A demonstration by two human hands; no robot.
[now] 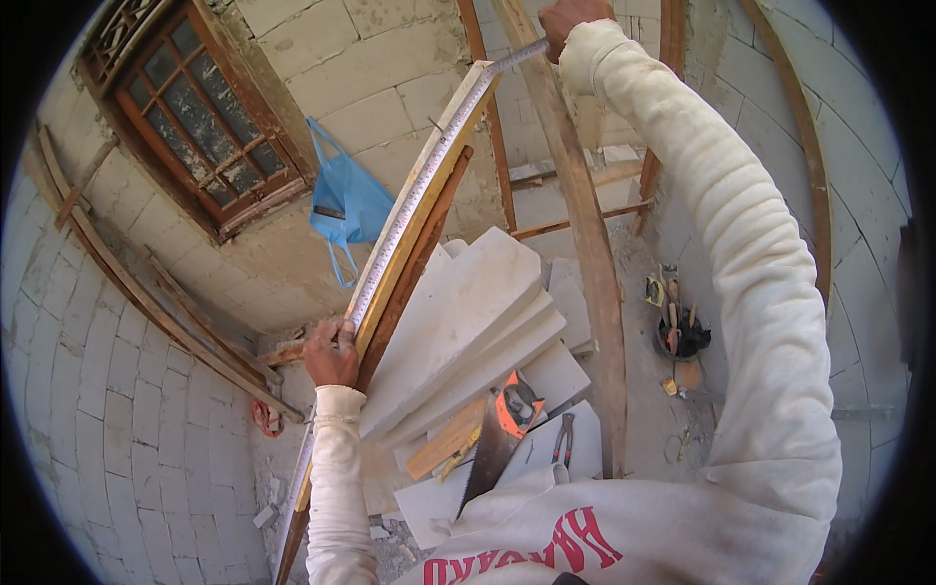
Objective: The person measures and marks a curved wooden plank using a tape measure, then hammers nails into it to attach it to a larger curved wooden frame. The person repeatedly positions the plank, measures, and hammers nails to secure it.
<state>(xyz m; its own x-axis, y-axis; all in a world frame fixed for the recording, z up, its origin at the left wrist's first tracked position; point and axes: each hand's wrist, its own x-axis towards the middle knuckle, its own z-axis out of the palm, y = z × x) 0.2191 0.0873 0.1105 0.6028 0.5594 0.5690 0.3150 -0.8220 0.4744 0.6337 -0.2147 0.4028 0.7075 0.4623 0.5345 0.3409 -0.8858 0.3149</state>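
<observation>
Tape measure (414, 190) stretched along wooden plank (429, 210), plank leaned against block wall (390, 88). Left hand (331, 353) pressed on tape at plank's lower part, grip narrow. Right hand (570, 18) closed on tape at plank's top end. Handsaw (499, 434) laid on stacked blocks (468, 312) beside plank.

White slabs (468, 322) are crowding just right of the left hand (331, 356); a leaning plank (585, 244) is blocking beyond. Open wall (322, 68) is lying left of the board (419, 224).
</observation>
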